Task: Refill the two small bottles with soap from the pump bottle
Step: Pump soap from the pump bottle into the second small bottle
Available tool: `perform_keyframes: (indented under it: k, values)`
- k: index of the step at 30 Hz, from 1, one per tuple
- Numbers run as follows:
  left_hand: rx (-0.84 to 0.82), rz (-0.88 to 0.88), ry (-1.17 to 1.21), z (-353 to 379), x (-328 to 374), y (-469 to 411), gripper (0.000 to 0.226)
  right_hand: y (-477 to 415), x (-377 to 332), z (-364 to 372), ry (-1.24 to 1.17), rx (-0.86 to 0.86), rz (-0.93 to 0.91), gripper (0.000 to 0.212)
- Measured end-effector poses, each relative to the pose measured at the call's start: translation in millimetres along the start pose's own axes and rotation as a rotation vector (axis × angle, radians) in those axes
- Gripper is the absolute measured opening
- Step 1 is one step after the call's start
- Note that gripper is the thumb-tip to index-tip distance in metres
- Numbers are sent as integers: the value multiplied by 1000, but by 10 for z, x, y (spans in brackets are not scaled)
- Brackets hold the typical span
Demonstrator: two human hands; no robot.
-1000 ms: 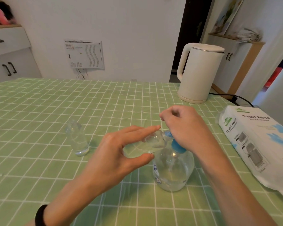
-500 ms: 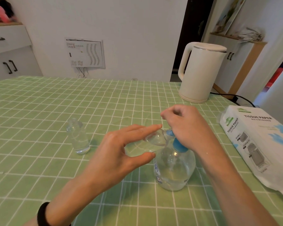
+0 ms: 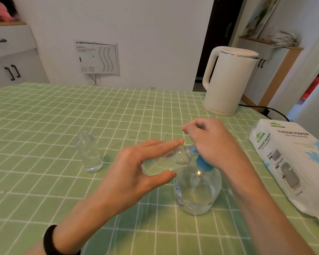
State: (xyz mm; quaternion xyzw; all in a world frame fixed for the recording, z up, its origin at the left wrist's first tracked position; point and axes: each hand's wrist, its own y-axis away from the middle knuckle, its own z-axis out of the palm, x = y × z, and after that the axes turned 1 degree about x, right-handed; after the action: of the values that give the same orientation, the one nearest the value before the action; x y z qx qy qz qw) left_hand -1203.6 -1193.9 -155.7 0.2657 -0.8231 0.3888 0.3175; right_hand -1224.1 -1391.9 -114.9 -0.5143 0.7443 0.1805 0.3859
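Observation:
A clear pump bottle (image 3: 197,192) with a blue collar stands on the green checked tablecloth (image 3: 44,116), partly filled with clear soap. My right hand (image 3: 210,140) sits on top of its blue pump head, fingers curled. My left hand (image 3: 136,172) pinches a small clear bottle (image 3: 175,157) between fingers and thumb. That bottle is tilted on its side with its mouth against the blue nozzle. A second small clear bottle (image 3: 89,155) stands upright and uncapped to the left, with some clear liquid in its bottom.
A white electric kettle (image 3: 228,80) stands at the back right, its black cable (image 3: 265,109) trailing off the table. A pack of tissue paper (image 3: 293,159) lies along the right edge. White cabinets stand beyond the table on the left.
Both hands and all three bottles keep nearly the same pose. Only the view has shifted slightly.

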Motion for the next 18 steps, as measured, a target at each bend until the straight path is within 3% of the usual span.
perform_keyframes:
  k: [9, 18]
  values:
    - [3, 2, 19, -13, 44, 17, 62, 49, -60, -44, 62, 40, -72, 27]
    - [8, -16, 12, 12, 25, 17, 62, 2, 2, -28, -44, -68, 30, 22]
